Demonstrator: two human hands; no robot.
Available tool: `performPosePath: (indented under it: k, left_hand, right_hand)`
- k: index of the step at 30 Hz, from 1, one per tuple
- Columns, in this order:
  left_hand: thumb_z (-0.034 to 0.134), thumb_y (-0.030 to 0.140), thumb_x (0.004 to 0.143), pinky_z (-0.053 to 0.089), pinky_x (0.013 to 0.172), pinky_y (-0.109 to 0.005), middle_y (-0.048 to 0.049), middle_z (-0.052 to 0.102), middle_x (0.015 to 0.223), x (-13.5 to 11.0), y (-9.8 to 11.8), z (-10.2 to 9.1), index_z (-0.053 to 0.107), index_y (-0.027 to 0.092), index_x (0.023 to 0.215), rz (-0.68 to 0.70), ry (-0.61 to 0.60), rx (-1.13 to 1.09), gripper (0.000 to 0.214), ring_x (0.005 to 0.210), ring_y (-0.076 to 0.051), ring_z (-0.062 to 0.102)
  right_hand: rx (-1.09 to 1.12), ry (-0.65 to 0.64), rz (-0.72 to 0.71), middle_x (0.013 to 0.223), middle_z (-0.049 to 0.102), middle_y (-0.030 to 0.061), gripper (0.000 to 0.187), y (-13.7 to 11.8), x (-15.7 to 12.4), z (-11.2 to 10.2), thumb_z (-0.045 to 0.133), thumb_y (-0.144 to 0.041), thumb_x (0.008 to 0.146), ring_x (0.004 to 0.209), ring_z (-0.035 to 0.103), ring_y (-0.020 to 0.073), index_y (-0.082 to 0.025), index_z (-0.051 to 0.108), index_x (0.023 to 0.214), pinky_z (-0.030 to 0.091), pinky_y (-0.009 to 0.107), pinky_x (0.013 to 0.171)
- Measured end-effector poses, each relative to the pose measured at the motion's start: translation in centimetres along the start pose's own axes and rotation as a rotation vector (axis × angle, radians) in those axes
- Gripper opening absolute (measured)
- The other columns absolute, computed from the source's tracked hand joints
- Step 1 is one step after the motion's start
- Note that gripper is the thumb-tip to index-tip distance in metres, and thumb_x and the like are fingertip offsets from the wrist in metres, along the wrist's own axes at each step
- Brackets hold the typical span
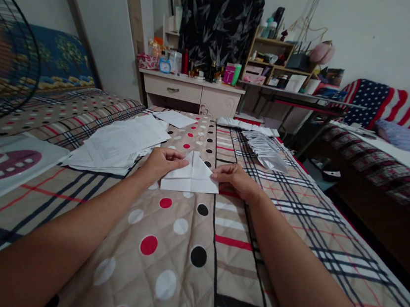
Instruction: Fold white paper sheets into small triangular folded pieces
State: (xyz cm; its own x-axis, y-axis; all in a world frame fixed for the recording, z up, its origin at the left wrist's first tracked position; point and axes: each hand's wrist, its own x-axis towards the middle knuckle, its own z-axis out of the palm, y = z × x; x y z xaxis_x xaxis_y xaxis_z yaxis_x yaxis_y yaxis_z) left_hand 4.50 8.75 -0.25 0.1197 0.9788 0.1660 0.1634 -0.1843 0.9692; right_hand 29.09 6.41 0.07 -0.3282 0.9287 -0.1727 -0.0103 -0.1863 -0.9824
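A white sheet of paper (192,176), folded to a peak at the top with a straight strip along its bottom edge, lies on the patterned bedspread (161,267). A crease runs down its middle. My left hand (166,162) pinches its upper left slope between thumb and fingers. On the opposite side, the fingertips of my right hand (235,178) close on the right edge. To the left lies a loose pile of white paper sheets (116,142), with faint print on some. Farther off to the right is a row of folded white papers (265,150).
A single sheet (175,118) lies beyond the pile. A fan (8,49) stands at far left, above a white plastic bag (5,164). Past the bed are a cluttered dresser (182,91) and a desk (294,92); another bed (393,171) is at right.
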Motion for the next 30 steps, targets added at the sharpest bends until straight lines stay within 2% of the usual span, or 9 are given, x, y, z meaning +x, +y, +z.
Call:
performPosePath:
  k: [3,7,12,17,22,25,28,29,30]
  left_hand:
    - [0.086,0.039,0.053,0.038,0.052,-0.020,-0.0003,0.068,0.068,-0.1,0.2,0.2,0.072,0.012,0.076,-0.014,-0.018,-0.068,0.038,0.056,-0.009,0.054]
    - [0.087,0.036,0.051,0.036,0.048,-0.019,0.0020,0.064,0.062,-0.5,0.9,0.3,0.069,0.012,0.073,-0.097,-0.075,-0.170,0.038,0.051,-0.007,0.051]
    - [0.087,0.034,0.050,0.036,0.045,-0.019,0.0040,0.061,0.056,-0.9,1.8,0.4,0.066,0.013,0.070,-0.192,-0.128,-0.262,0.036,0.047,-0.007,0.050]
    - [0.086,0.033,0.053,0.038,0.047,-0.019,0.0020,0.064,0.060,-0.7,1.4,0.2,0.068,0.013,0.073,-0.233,-0.187,-0.273,0.034,0.051,-0.008,0.054]
    - [0.080,0.037,0.061,0.030,0.042,-0.018,0.0034,0.059,0.055,-0.5,0.2,0.4,0.069,0.014,0.076,-0.143,-0.209,-0.021,0.030,0.045,-0.006,0.045]
    - [0.078,0.037,0.064,0.032,0.043,-0.018,0.0018,0.061,0.059,-0.4,-0.5,0.7,0.068,0.013,0.074,-0.075,-0.224,0.085,0.028,0.047,-0.007,0.047]
    - [0.076,0.033,0.065,0.035,0.045,-0.019,-0.0009,0.064,0.062,-0.3,-0.9,1.1,0.069,0.012,0.073,-0.030,-0.224,0.149,0.023,0.051,-0.008,0.051]
    - [0.076,0.031,0.064,0.036,0.046,-0.019,-0.0016,0.066,0.064,-0.3,-1.0,1.2,0.070,0.012,0.073,-0.024,-0.221,0.157,0.022,0.053,-0.009,0.053]
    - [0.075,0.030,0.064,0.037,0.047,-0.019,-0.0020,0.066,0.065,-0.3,-1.0,1.3,0.070,0.012,0.073,-0.021,-0.219,0.157,0.021,0.054,-0.010,0.054]
  right_hand:
    - [-0.003,-0.080,0.017,0.067,0.070,0.0006,0.025,-0.3,-0.3,-0.4,0.085,-0.025,0.053,0.057,0.063,0.0107,-0.014,0.073,0.072,0.050,0.022,0.058]
    - [-0.069,-0.143,-0.015,0.060,0.066,-0.0012,0.021,-0.5,-0.4,-0.8,0.083,-0.025,0.054,0.053,0.057,0.0077,-0.013,0.073,0.068,0.044,0.019,0.053]
    - [-0.080,-0.173,0.011,0.055,0.062,-0.0026,0.018,-0.9,-0.5,-0.7,0.080,-0.023,0.054,0.048,0.051,0.0069,-0.013,0.071,0.065,0.035,0.019,0.048]
    - [-0.143,-0.170,0.018,0.050,0.058,-0.0034,0.016,-1.5,-0.7,-0.7,0.076,-0.025,0.055,0.041,0.043,0.0052,-0.013,0.069,0.063,0.025,0.020,0.042]
    - [-0.367,-0.104,0.021,0.046,0.049,-0.0057,0.014,-1.7,-0.6,-1.4,0.070,-0.027,0.060,0.039,0.033,0.0053,-0.014,0.064,0.060,0.019,0.022,0.041]
    - [-0.638,-0.039,-0.027,0.052,0.054,-0.0039,0.013,-1.6,-0.1,-1.2,0.071,-0.027,0.060,0.046,0.040,0.0075,-0.016,0.065,0.063,0.027,0.023,0.046]
    - [-0.954,0.217,-0.229,0.066,0.063,-0.0001,0.019,-1.7,0.3,0.6,0.075,-0.023,0.058,0.058,0.050,0.0111,-0.018,0.070,0.075,0.034,0.023,0.054]
    - [-1.004,0.311,-0.296,0.068,0.064,0.0005,0.018,-1.7,0.4,1.6,0.074,-0.025,0.061,0.059,0.051,0.0118,-0.018,0.070,0.077,0.034,0.024,0.054]
    - [-1.009,0.343,-0.355,0.068,0.064,0.0009,0.015,-1.7,0.5,2.6,0.072,-0.026,0.066,0.059,0.051,0.0120,-0.018,0.070,0.077,0.033,0.024,0.054]
